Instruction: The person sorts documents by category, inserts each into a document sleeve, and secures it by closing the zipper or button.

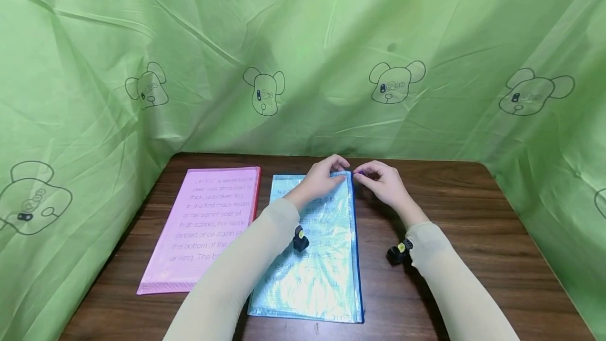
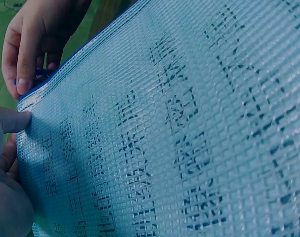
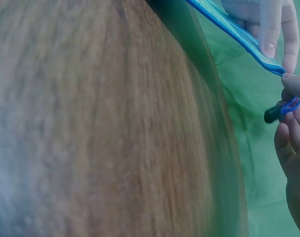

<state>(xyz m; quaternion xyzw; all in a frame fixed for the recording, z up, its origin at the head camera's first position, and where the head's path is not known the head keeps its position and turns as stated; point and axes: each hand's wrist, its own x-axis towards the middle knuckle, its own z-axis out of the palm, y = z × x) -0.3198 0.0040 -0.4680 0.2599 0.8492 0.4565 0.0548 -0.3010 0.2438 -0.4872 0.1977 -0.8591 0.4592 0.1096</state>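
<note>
A blue mesh zip pouch (image 1: 318,257) with printed sheets inside lies lengthwise on the brown table (image 1: 473,236). My left hand (image 1: 326,175) pinches its far right corner, thumb on the mesh (image 2: 16,118) and fingers over the zipper edge (image 3: 268,34). My right hand (image 1: 376,178) is just right of that corner and pinches the blue zipper pull (image 3: 283,109) between its fingertips. In the left wrist view the pouch (image 2: 179,128) fills the frame, with the right hand (image 2: 26,49) at its top corner.
A pink mesh pouch (image 1: 208,225) with a printed page lies flat to the left of the blue one. Green cloth with bear drawings (image 1: 303,57) walls the table on three sides. Bare wood lies to the right of the hands.
</note>
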